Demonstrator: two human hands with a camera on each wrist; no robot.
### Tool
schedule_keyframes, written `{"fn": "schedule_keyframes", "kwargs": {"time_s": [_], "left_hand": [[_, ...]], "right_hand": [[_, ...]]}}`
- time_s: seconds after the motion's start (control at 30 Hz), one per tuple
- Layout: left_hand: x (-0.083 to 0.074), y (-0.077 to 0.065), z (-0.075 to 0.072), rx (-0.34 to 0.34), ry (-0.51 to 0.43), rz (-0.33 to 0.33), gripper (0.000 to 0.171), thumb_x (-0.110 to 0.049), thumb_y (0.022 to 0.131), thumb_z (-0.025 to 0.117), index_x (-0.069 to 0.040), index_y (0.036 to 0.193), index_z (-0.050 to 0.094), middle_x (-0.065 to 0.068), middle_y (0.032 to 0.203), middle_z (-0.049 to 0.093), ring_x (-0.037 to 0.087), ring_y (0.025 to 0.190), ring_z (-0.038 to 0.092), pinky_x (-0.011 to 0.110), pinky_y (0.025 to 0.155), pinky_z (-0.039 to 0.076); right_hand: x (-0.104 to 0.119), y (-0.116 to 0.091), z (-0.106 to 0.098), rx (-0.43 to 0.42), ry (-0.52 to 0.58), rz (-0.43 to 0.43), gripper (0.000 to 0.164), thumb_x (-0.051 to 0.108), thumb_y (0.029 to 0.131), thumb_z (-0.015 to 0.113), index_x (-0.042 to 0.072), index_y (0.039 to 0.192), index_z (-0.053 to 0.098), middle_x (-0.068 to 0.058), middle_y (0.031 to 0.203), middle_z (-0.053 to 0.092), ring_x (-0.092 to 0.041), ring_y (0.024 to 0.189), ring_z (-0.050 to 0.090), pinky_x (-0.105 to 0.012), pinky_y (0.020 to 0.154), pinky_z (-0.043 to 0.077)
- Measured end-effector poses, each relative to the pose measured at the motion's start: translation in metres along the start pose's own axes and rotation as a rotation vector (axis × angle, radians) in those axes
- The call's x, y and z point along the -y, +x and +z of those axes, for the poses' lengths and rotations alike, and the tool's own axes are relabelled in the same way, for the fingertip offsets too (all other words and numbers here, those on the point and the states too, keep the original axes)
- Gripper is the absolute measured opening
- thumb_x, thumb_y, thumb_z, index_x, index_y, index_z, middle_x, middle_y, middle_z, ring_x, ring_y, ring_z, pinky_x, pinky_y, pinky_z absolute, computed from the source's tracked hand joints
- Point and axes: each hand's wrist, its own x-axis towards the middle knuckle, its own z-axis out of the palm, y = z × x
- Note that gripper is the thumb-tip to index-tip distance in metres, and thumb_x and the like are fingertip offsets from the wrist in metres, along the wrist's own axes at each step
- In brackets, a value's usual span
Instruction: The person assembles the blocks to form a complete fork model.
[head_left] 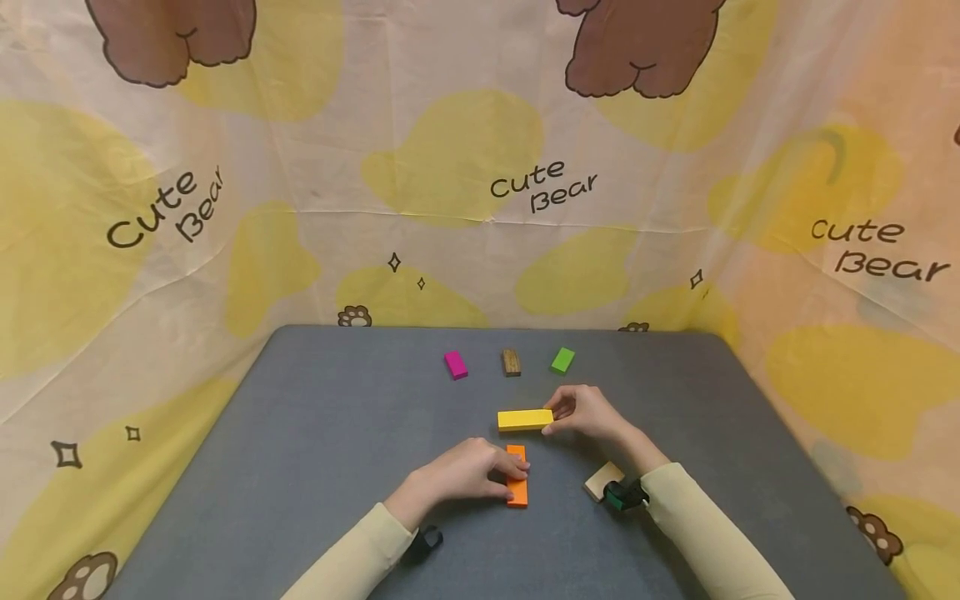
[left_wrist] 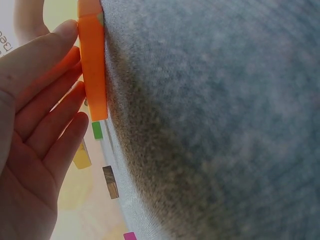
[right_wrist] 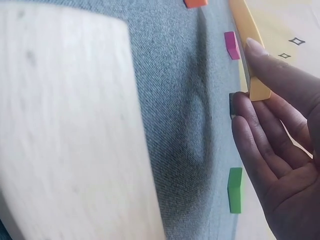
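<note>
My left hand [head_left: 472,467] is at an orange block [head_left: 517,495] that lies lengthwise on the grey table. Its thumb and fingertips pinch the block's sides, and in the left wrist view the orange block [left_wrist: 94,75] stands along the table surface. Farther forward, my right hand [head_left: 588,415] pinches one end of a yellow block [head_left: 523,420], which points left just beyond the orange one. The right wrist view shows the yellow block [right_wrist: 260,90] raised between thumb and fingers, above the table. A pale wooden block [head_left: 602,481] sits under the right wrist, partly hidden by a black wrist band.
Along the back of the table [head_left: 360,392] lie a magenta block [head_left: 456,365], a brown wood-grain block [head_left: 511,362] and a light green block [head_left: 562,361]. A printed cloth [head_left: 450,183] hangs behind and on both sides. Something dark green [head_left: 615,498] shows beside the right wrist band.
</note>
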Motion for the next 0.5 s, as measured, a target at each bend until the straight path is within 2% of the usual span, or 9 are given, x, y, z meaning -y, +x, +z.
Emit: {"fn": "schedule_keyframes", "kwargs": {"time_s": [0.23, 0.5], "left_hand": [[-0.0016, -0.0002, -0.0022, -0.003, -0.012, 0.004, 0.034, -0.032, 0.087, 0.071, -0.023, 0.120, 0.070, -0.013, 0.123, 0.068, -0.001, 0.116, 0.063, 0.021, 0.095, 0.052], [-0.0018, -0.0007, -0.0022, -0.004, -0.011, 0.002, 0.034, -0.032, 0.087, 0.071, -0.024, 0.120, 0.070, -0.013, 0.124, 0.068, -0.001, 0.116, 0.062, 0.021, 0.096, 0.051]], "right_hand": [[0.0042, -0.0005, 0.0031, 0.013, 0.004, 0.022, 0.034, 0.032, 0.069, 0.086, 0.015, 0.095, 0.071, -0.003, 0.096, 0.072, -0.011, 0.084, 0.067, -0.031, 0.080, 0.059], [0.0041, 0.0004, 0.0078, 0.030, 0.005, 0.001, 0.033, 0.030, 0.069, 0.086, 0.014, 0.093, 0.071, -0.003, 0.093, 0.072, -0.009, 0.082, 0.067, -0.027, 0.077, 0.059]]}}
